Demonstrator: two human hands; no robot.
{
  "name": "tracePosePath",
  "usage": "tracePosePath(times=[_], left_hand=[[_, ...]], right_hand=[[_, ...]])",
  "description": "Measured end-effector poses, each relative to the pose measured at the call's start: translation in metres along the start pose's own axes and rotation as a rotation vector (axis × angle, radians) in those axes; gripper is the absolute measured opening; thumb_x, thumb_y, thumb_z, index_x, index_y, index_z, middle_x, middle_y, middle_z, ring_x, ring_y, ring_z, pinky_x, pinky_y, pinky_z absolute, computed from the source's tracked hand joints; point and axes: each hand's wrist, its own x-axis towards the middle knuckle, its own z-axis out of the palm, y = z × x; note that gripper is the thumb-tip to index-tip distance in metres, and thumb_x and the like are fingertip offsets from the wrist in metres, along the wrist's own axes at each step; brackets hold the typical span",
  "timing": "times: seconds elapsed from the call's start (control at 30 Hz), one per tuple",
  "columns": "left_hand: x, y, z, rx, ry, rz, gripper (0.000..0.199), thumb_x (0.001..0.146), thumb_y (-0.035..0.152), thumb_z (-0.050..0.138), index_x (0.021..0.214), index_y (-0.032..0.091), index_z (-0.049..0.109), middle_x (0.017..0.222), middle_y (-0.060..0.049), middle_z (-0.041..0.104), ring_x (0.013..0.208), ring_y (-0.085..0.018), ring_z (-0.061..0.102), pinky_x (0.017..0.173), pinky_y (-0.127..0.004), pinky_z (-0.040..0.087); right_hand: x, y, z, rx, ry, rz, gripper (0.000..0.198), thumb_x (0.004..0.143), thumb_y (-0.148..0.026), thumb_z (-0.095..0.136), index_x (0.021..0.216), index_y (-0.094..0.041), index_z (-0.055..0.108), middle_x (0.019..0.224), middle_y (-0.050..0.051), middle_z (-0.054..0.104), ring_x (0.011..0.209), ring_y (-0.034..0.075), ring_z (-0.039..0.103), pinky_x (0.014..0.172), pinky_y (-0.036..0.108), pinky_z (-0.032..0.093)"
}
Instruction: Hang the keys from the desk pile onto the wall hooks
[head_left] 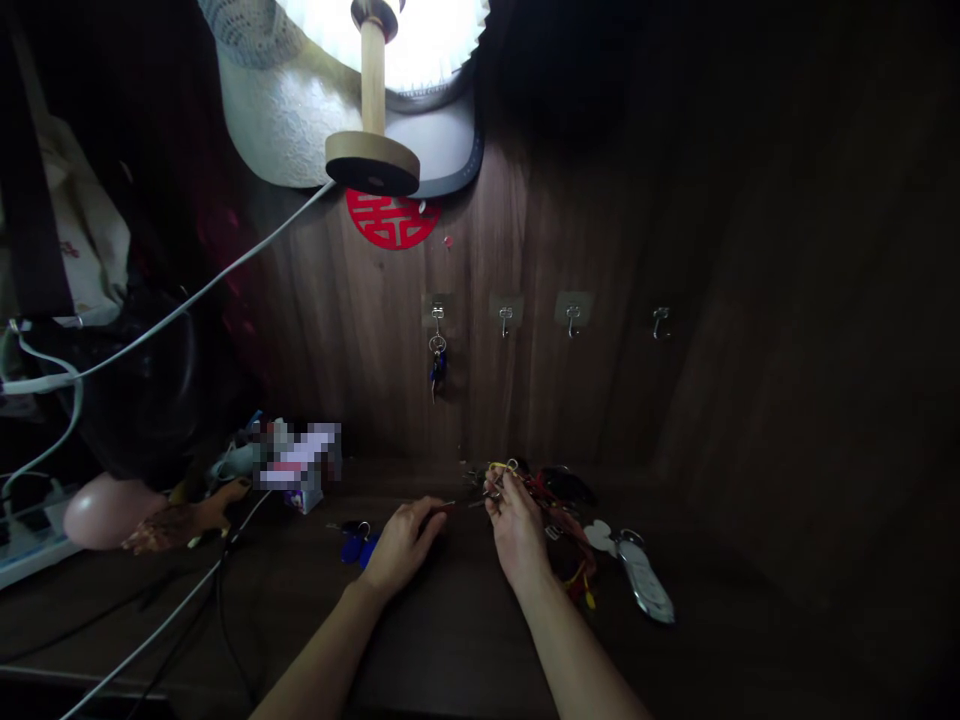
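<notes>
My right hand [516, 528] pinches a key ring [505, 468] above the desk [465, 640]; my left hand [403, 545] lies loosely curled, fingertips on a thin key [442, 507]. The ring looks light, stiff and slippery, best gripped by its loop. A tangled key pile [564, 500] sits just beside it. One blue fob [355, 547] lies left. Four hooks [505, 318] line the wall; one carries hung keys [437, 365].

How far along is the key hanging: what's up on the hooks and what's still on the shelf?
One key bunch hangs on the leftmost hook; the other three hooks are bare. The right hand pinches a key ring. The left hand lies beside a blue fob. Several keys remain on the shelf.
</notes>
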Motion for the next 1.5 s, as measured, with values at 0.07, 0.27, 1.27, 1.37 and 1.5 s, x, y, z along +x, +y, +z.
tracePosePath(times=[0.07,0.27,1.27,1.37,1.5], left_hand=[[0.001,-0.002,0.002,0.042,0.028,0.027,0.027,0.091,0.033,0.038,0.106,0.025,0.058,0.102,-0.002,0.068,0.097,-0.017,0.061,0.089,-0.03,0.044],[-0.001,-0.01,-0.016,0.251,-0.07,0.007,0.028,0.084,0.02,0.046,0.108,0.023,0.06,0.11,-0.003,0.066,0.105,-0.02,0.059,0.094,-0.037,0.042],[-0.049,-0.065,-0.055,0.416,0.076,-0.149,0.028,0.09,0.024,0.035,0.09,0.022,0.063,0.095,-0.005,0.065,0.089,-0.019,0.059,0.079,-0.032,0.043],[-0.048,-0.065,-0.055,0.418,0.081,-0.144,0.028,0.091,0.025,0.035,0.089,0.022,0.063,0.094,-0.005,0.065,0.088,-0.019,0.059,0.078,-0.031,0.043],[-0.047,-0.063,-0.056,0.423,0.084,-0.142,0.027,0.09,0.023,0.036,0.088,0.022,0.063,0.091,-0.004,0.065,0.087,-0.019,0.059,0.078,-0.031,0.043]], right_hand=[[-0.001,0.002,0.001,-0.031,-0.015,-0.012,0.03,0.062,-0.039,0.076,0.086,-0.024,0.067,0.087,-0.002,0.069,0.079,0.012,0.063,0.065,0.02,0.045],[-0.004,0.001,0.005,-0.152,-0.063,-0.073,0.029,0.061,-0.042,0.075,0.077,-0.022,0.063,0.071,-0.002,0.066,0.07,0.014,0.063,0.058,0.022,0.047],[0.072,-0.057,0.171,-0.641,-0.192,-0.52,0.025,0.063,-0.039,0.064,0.066,-0.019,0.05,0.051,-0.005,0.057,0.034,0.006,0.043,0.034,0.018,0.031],[0.085,-0.057,0.186,-0.671,-0.174,-0.545,0.02,0.064,-0.034,0.064,0.064,-0.018,0.051,0.05,-0.005,0.057,0.035,0.006,0.044,0.034,0.018,0.031],[0.097,-0.053,0.195,-0.724,-0.146,-0.55,0.016,0.065,-0.03,0.063,0.063,-0.018,0.053,0.049,-0.005,0.057,0.033,0.006,0.044,0.035,0.017,0.031]])
